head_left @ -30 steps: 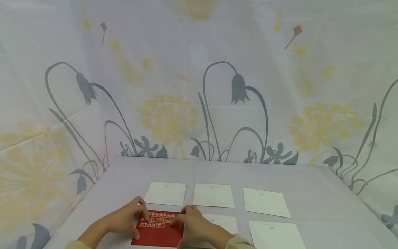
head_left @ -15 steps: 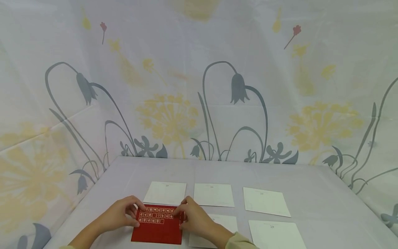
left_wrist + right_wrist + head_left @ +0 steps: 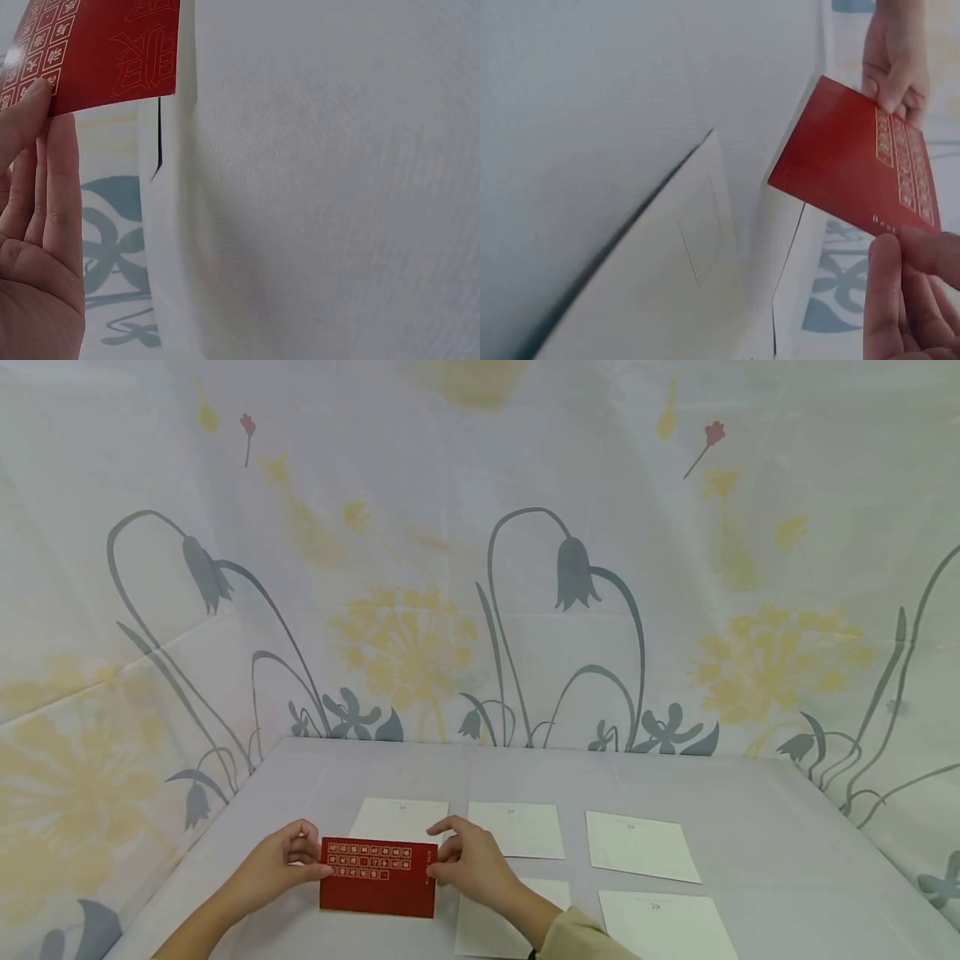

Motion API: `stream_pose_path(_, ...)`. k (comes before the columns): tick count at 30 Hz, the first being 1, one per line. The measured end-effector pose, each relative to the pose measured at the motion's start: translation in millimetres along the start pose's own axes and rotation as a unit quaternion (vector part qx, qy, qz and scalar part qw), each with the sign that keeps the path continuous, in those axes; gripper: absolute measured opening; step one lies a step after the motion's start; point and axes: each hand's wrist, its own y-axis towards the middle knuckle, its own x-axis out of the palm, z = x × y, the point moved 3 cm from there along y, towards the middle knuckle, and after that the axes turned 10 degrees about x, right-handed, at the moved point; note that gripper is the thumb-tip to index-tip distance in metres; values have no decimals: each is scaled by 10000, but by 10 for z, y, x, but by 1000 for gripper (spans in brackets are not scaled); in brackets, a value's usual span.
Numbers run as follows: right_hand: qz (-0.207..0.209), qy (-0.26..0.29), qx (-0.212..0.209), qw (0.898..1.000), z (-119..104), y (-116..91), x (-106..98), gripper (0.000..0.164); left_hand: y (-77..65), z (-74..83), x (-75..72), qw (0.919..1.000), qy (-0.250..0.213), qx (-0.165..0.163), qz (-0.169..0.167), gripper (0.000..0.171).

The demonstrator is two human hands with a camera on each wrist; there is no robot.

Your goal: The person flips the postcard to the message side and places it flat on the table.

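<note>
A red card (image 3: 378, 895) with rows of small gold-framed characters is held up, tilted, over the near left of the table. My left hand (image 3: 272, 870) pinches its left edge, thumb on the printed face. At the opposite edge, my right hand (image 3: 478, 866) pinches the card with thumb and fingers. Larger gold outlined characters on the red card (image 3: 124, 56) show in the left wrist view. In the right wrist view, both hands grip opposite ends of the red card (image 3: 832, 150), and its lower part is plain red.
Behind the red card lies a white card (image 3: 397, 817), partly covered by it. Two more white cards (image 3: 516, 831) continue that back row. Nearer, a white card (image 3: 487, 931) lies by my right wrist and another white card (image 3: 667, 927) farther right. A flower-patterned cloth (image 3: 420, 527) hangs behind the table.
The red card, lying flat a second ago, has been raised and tilted up by both hands. My fingers have shifted from on top of it to pinching its side edges.
</note>
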Motion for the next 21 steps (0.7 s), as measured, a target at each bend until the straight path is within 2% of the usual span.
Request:
stream_pose_path(4, -122, 218, 125, 9996, 7, 17, -13, 8, -25, -11, -18, 9992, -300, -278, 18, 38)
stream_pose_path(9, -238, 524, 345, 9977, 18, 26, -23, 8, -44, -59, -41, 9986, -173, -470, -171, 28)
stream_pose_path(14, -508, 1079, 530, 9914, 32, 31, -17, 8, -52, -88, -69, 9985, 103, -475, -265, 26)
stream_pose_path(17, -610, 1306, 509, 9882, 36, 27, -18, 9, -59, -89, -96, 9984, -9, -463, -312, 27)
stream_pose_path(21, -647, 1462, 455, 9861, 28, 11, -19, 14, -85, -101, -127, 9972, -384, -397, -506, 32)
